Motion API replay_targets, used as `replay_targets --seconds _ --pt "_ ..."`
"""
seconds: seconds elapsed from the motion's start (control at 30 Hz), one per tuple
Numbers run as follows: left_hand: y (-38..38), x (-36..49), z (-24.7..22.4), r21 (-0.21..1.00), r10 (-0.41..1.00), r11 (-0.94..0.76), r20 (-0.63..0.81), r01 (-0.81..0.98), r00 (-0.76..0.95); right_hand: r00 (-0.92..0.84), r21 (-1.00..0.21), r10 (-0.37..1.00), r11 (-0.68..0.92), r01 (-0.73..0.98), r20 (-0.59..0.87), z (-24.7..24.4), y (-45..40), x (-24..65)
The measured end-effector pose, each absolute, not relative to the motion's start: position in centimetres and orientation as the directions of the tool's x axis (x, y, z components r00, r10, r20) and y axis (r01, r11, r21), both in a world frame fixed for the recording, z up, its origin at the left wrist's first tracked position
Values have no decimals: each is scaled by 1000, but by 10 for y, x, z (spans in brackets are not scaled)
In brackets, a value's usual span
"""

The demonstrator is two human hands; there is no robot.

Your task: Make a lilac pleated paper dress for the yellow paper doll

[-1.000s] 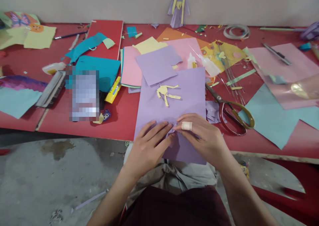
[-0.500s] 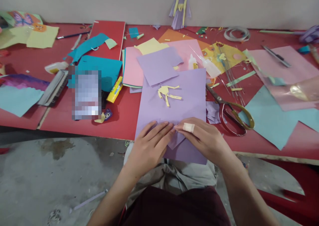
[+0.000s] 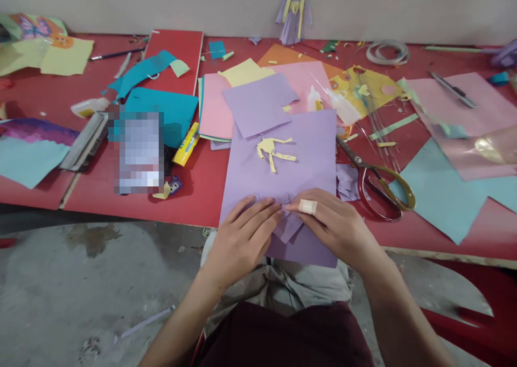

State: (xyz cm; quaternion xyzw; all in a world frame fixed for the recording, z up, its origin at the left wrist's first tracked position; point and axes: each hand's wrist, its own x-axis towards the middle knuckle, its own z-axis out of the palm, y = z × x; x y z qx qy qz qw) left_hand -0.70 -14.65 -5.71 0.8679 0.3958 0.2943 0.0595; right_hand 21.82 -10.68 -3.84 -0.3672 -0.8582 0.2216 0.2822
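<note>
A small folded piece of purple paper (image 3: pixel 288 231) lies on a larger purple sheet (image 3: pixel 307 181) at the table's front edge. My left hand (image 3: pixel 244 235) rests with its fingers stretched out flat, holding the piece down from the left. From the right, my right hand (image 3: pixel 333 219), with a white bandage (image 3: pixel 308 207) round one finger, pinches the upper edge of that piece. Its thumb is partly hidden beneath the fingers. Just beyond both hands, a yellow paper figure (image 3: pixel 269 146) with thin limbs lies on the large sheet.
Scissors (image 3: pixel 365 167) and purple scraps (image 3: pixel 347 182) lie right of the sheet. Glue bottles (image 3: pixel 314 99), a yellow glue stick (image 3: pixel 186 145) and coloured papers (image 3: pixel 216 105) surround it. A purple-and-yellow paper doll (image 3: pixel 294 14) leans against the wall. A cutter knife (image 3: pixel 453 90) lies far right.
My right hand has shifted slightly right, opening a small gap between the two hands' fingertips where a purple edge now shows. My left hand stays nearly still.
</note>
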Motion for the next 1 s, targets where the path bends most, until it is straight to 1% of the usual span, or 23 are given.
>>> replay_targets --seconds 0.2,0.3,0.53,0.63,0.83,1.0 --pt "-146 -7 -56 338 717 -685 467 645 517 -596 -568 735 655 499 324 -38 -105 218" --pt "-146 -8 -55 339 716 -688 457 642 527 -587 -569 747 641 515 312 -37 -104 216" --pt "-145 -10 -53 331 715 -692 436 641 547 -571 -619 778 590 518 264 -32 -101 214" --pt "-145 -8 -54 331 717 -687 454 647 529 -571 -630 778 586 510 262 -32 -100 213" --pt "-148 -1 -58 357 734 -652 518 669 438 -546 -637 795 569 519 266 -34 -102 213" --pt "-147 -2 -58 328 710 -680 516 656 479 -493 -645 821 547 534 288 -33 -104 209"
